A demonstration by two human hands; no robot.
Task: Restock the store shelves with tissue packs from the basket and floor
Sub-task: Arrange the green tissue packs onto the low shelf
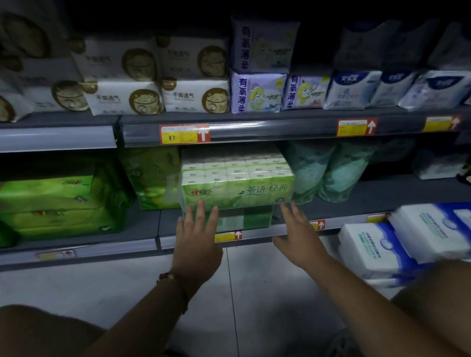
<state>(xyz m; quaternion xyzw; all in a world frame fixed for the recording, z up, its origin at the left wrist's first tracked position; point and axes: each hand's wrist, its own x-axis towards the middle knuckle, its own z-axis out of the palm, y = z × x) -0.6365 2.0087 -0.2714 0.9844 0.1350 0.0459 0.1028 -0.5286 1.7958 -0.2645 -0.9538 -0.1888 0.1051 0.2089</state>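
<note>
Fingers straight and a bit spread on both hands, nothing pinched. Left hand (pixel 196 238) has fingertips on the front face of the green tissue pack (pixel 237 188); right hand (pixel 298 229) reaches just under its right front corner, contact possibly there, too blurred to be sure. Pack sits stacked on another pack (pixel 244 219) at the front edge of the lower shelf (pixel 100 247). White-and-blue packs (pixel 417 238) lie at right.
</note>
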